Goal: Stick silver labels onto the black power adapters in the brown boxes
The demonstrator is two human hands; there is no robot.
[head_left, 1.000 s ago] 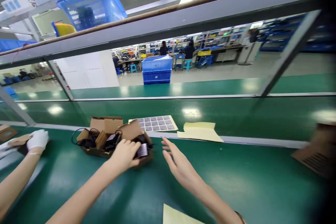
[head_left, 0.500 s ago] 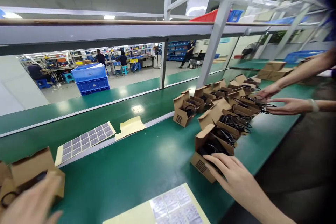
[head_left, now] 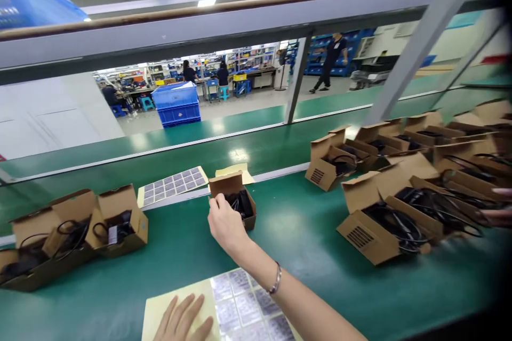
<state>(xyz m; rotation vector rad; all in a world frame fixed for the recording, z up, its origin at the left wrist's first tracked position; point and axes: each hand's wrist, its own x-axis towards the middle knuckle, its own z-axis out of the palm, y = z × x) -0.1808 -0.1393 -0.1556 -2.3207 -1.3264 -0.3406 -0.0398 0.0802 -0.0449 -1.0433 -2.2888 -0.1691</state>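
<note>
My right hand [head_left: 229, 225], with a bracelet at the wrist, grips the near left side of a small open cardboard box [head_left: 250, 218] holding a black item and cable. Spread fingers of my left hand [head_left: 184, 321] lie on the bare yellowish part of a label sheet [head_left: 244, 303] at the bottom centre. Open boxes with black cables [head_left: 122, 226] stand at the left. More open boxes [head_left: 360, 234] with black cables stand in rows at the right. Behind the gripped box lie another label sheet [head_left: 174, 185] and a yellow paper [head_left: 236, 171].
The green work surface [head_left: 176, 256] has a raised pale strip along its back. A slanted metal post [head_left: 424, 42] rises behind the right boxes. Another person's fingers [head_left: 500, 216] show at the right edge. Blue crates [head_left: 178, 106] and people are in the background.
The view has turned left. My right hand has left the right-hand row and now holds a box at the centre. My left hand has moved from the left boxes to the near label sheet.
</note>
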